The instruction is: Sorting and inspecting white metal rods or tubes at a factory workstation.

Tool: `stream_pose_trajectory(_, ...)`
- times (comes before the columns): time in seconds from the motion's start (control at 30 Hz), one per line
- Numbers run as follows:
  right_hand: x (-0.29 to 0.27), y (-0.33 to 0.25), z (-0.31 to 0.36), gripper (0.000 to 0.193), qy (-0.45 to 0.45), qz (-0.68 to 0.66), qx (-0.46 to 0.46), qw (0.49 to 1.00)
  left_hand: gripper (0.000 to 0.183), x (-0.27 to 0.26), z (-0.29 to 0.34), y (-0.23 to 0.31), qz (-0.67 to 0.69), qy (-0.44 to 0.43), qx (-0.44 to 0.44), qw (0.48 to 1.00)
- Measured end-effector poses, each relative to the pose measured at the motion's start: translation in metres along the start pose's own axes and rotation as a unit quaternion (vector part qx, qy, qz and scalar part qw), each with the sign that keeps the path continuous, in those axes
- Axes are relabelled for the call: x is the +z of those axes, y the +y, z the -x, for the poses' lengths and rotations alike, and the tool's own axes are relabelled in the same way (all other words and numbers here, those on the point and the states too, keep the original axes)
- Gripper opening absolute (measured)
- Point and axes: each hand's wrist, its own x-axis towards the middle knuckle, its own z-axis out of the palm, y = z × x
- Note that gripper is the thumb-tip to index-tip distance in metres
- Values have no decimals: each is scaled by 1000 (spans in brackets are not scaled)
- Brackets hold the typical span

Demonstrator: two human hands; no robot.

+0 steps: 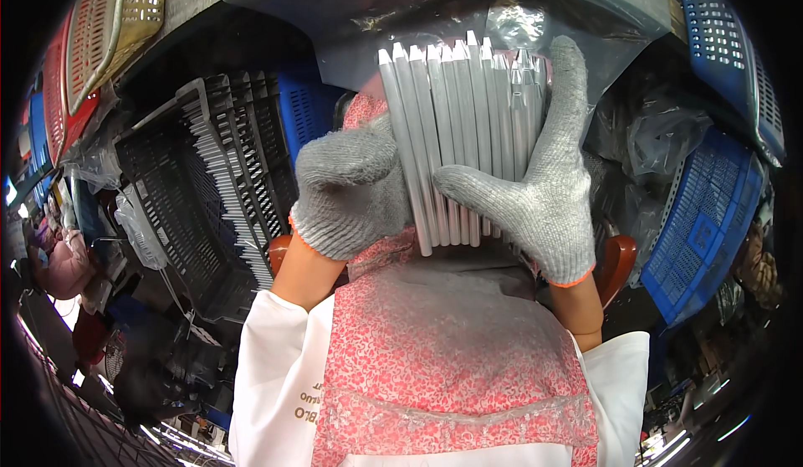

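From my remote station I count two hands in grey knitted gloves, the left hand [350,189] and right hand [552,199], at one sheaf of slim silver-grey metal tubes [461,124], more than ten, overlapping too much for an exact tally. Right of the sheaf I make out two blue perforated plastic baskets [704,226].

Silver rods [460,132] between left hand [351,191] and right hand [548,195]
Right thumb [473,186] lies across the rods; left hand curls beside them; blue basket [703,224] beyond the right hand.
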Motion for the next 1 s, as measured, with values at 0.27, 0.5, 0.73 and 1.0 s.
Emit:
stream_pose_trajectory(0.27,-2,-1,-4,125,-16,2,25,1000,36,12,4,11,18,-110,18,994)
stream_pose_trajectory(0.5,-8,1,-5,111,-22,-14,42,999,37,22,5,25,59,-137,8,989)
stream_pose_trajectory(0.73,-19,-7,-9,105,-53,-127,135,981,38,15,4,24,45,-78,3,996)
stream_pose_trajectory(1.0,4,5,-3,120,11,-16,23,1000,46,33,6,34,-104,-124,50,986)
